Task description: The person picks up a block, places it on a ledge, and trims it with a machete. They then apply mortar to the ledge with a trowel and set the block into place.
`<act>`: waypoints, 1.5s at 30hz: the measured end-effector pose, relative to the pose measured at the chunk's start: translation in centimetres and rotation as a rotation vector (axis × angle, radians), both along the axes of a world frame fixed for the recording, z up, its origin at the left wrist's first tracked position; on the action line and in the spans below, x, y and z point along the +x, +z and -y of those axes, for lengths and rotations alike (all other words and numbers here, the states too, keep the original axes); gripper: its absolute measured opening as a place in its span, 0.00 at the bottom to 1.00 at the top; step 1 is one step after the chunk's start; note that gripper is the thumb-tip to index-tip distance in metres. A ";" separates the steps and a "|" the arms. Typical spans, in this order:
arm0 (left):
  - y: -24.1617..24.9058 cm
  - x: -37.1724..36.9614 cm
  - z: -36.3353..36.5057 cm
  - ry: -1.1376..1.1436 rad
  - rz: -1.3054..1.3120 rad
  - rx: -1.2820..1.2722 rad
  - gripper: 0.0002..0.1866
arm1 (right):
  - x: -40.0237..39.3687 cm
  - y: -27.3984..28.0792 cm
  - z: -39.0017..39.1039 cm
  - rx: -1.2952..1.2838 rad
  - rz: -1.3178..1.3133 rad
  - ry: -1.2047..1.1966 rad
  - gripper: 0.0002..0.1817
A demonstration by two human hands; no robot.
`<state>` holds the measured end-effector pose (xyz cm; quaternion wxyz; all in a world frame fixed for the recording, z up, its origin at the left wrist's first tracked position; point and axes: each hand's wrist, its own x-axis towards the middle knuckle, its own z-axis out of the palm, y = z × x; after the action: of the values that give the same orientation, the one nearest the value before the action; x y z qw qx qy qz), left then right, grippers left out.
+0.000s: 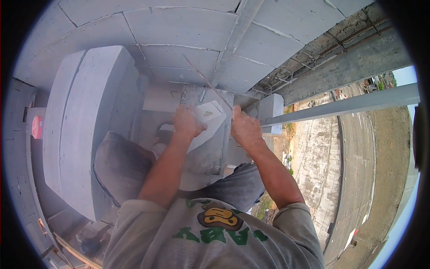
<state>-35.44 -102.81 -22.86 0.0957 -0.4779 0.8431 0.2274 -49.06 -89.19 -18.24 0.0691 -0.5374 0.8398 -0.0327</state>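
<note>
My left hand (188, 121) rests on a pale, angular piece of block (209, 117), its fingers curled at the piece's left side. The piece lies on a grey, dusty board (215, 154) between my knees. To the right, my right hand (246, 127) is closed around the near end of a long thin tool (207, 81), which slants up and to the left past the piece's top corner. Its handle is hidden in my fist. The blade's edge detail is too small to make out.
Large pale blocks (85, 121) stand at the left. A block wall (179, 27) rises ahead. At the right, a metal pole (349, 105) crosses an opening above a drop to the ground outside. A small block (271, 110) stands near the pole's end. A pink object (36, 127) is far left.
</note>
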 end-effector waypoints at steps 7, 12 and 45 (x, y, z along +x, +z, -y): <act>-0.4 0.6 0.1 0.045 -0.022 0.014 0.42 | 2.0 4.2 1.2 -0.584 0.075 0.078 0.09; -0.3 0.5 0.3 0.035 -0.035 -0.023 0.42 | -1.4 -6.1 -1.3 0.214 0.031 0.032 0.12; -0.9 2.1 0.4 0.072 -0.037 0.012 0.41 | 0.1 -6.1 0.3 0.290 0.083 0.044 0.11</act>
<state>-33.34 -103.19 -23.73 0.0747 -0.5029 0.8256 0.2446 -48.95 -89.46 -24.29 0.1811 -0.5383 0.8202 0.0682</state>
